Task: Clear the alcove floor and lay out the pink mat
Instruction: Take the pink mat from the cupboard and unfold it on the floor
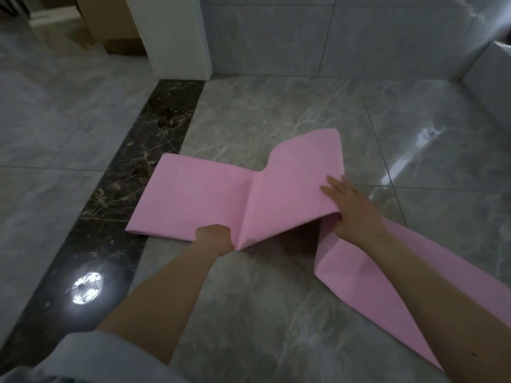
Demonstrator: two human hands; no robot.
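Pink mat (210, 194) partly folded on grey floor (276, 111) | left hand (214, 239) gripped near fold | right hand (351, 205) clasped raised right panel | dark threshold strip (124, 183) under left edge | cardboard box (110, 23) far left.

Beyond the pink mat (221, 194), bare floor (276, 106) is bounded by wall (304, 37) and, seemingly, a white box (492, 78) rightward

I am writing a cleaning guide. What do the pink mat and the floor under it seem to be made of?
Pink mat: probably thin foam or soft plastic sheet, matte; it holds sharp fold creases and bends where the left hand grips it.
Floor: likely polished grey marble-look tile; veining, grout lines and bright reflections. Real stone or ceramic cannot be told.
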